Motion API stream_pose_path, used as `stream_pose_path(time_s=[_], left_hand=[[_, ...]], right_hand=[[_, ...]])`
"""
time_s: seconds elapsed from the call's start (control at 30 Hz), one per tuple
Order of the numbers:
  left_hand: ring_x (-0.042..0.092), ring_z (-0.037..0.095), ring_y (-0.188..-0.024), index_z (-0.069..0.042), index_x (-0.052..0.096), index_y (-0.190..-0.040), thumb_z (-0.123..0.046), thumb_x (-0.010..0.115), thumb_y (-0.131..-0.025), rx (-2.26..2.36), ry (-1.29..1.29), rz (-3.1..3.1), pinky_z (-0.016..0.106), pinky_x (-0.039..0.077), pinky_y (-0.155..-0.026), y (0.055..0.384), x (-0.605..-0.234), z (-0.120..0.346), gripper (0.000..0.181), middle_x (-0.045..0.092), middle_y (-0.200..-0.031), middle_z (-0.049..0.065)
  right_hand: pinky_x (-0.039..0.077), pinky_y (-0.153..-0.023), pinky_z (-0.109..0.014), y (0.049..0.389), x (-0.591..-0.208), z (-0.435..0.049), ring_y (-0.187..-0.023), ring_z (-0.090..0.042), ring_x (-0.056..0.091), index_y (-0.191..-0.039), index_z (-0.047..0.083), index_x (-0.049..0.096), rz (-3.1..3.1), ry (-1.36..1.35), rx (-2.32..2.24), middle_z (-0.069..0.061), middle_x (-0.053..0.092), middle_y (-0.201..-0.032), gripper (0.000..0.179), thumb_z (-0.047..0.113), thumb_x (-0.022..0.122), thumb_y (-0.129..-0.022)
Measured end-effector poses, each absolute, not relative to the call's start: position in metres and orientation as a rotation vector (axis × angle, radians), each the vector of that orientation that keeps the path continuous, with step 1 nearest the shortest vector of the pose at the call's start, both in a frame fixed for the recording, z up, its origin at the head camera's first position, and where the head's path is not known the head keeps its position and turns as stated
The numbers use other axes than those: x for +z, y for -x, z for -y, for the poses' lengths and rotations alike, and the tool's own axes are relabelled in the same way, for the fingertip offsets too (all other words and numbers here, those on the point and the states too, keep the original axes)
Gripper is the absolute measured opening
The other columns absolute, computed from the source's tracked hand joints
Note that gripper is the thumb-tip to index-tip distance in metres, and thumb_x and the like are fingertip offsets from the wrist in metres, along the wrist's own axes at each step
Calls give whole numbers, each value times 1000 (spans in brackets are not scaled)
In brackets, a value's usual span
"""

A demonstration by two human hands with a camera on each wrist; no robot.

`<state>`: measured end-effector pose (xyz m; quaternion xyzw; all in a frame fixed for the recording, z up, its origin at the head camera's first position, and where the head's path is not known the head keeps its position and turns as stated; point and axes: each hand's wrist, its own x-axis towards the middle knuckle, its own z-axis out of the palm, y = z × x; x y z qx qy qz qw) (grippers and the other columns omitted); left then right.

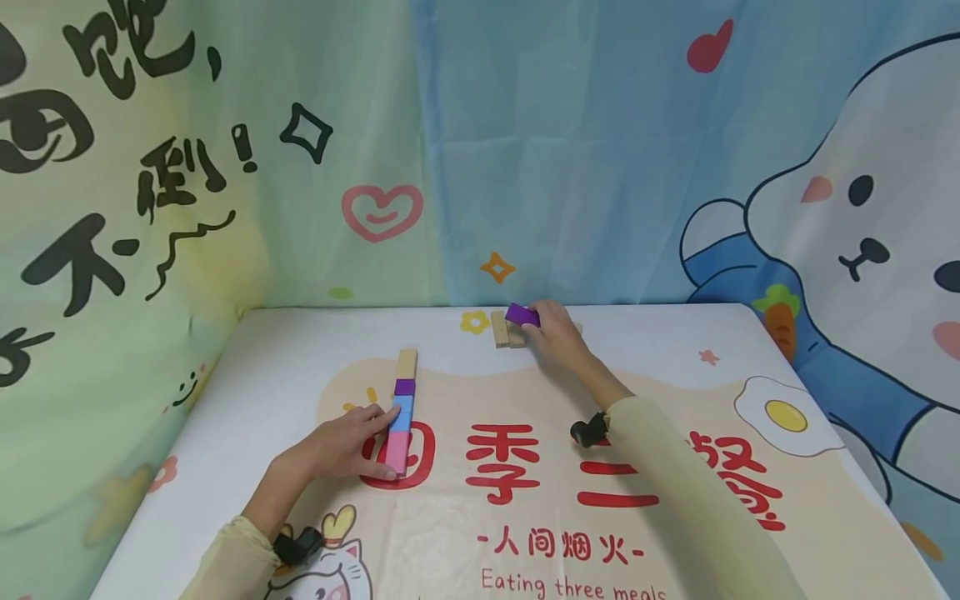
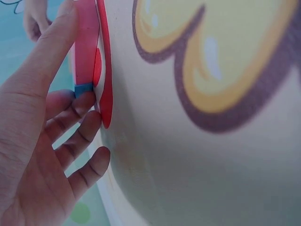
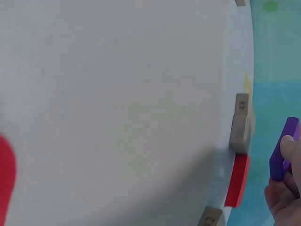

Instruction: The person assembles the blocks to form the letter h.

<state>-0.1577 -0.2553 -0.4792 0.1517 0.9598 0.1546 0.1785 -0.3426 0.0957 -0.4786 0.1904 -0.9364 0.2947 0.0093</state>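
In the head view, a straight row of blocks lies at centre left: a wooden block (image 1: 407,364), a purple block (image 1: 405,387), a blue block (image 1: 402,412) and a pink block (image 1: 397,452). My left hand (image 1: 348,443) rests against this row, index finger by the blue block and thumb by the pink block's near end. In the left wrist view its fingers look loosely bent beside the pink block (image 2: 86,52). At the table's back edge, my right hand (image 1: 558,333) pinches another purple block (image 3: 281,153) between thumb and fingers, raised above some wooden blocks (image 1: 500,330).
Beneath the right hand, the right wrist view shows a red block (image 3: 237,180) between wooden blocks (image 3: 241,125). A printed cloth (image 1: 555,400) covers the table. Behind its back edge hangs a printed curtain (image 1: 570,167).
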Motion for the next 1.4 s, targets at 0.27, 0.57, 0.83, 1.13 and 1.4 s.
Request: stream_pose_path(time_s=[0.27,0.57,0.83,1.13,1.4], left_hand=[[47,19,-118,-22,34,-152,-64,76,-68,446,-420,-2716,35,56,-81,157,-480,255,103,49,-134,6],[47,18,-118,-23,32,-152,-65,75,-68,446,-419,-2709,34,56,-81,156,-479,256,103,49,-135,5],[47,18,-116,-22,34,-152,-63,76,-69,472,-433,-2718,32,56,-79,157,-478,256,102,50,-133,5],[47,16,-114,-22,34,-151,-63,76,-68,474,-437,-2716,30,55,-77,156,-481,255,102,50,-131,4],[47,16,-115,-22,34,-151,-64,76,-68,469,-425,-2720,32,55,-79,157,-480,255,102,50,-132,4]], right_hand=[[50,-89,-45,343,-472,-80,-105,-34,58,-124,-9,49,2951,-675,991,-26,60,-117,37,17,56,-98],[52,-85,-37,341,-477,-64,-95,-25,57,-118,-2,53,3054,-668,935,-17,63,-110,35,20,64,-93],[52,-95,-43,331,-479,-41,-112,-29,55,-136,7,48,3056,-768,968,-18,56,-129,48,21,64,-93],[51,-97,-42,323,-482,-25,-121,-29,49,-141,12,50,3048,-881,880,-16,49,-136,50,24,55,-92],[49,-100,-41,321,-485,-22,-119,-26,54,-128,8,56,3040,-964,885,-11,58,-128,36,21,60,-95]])
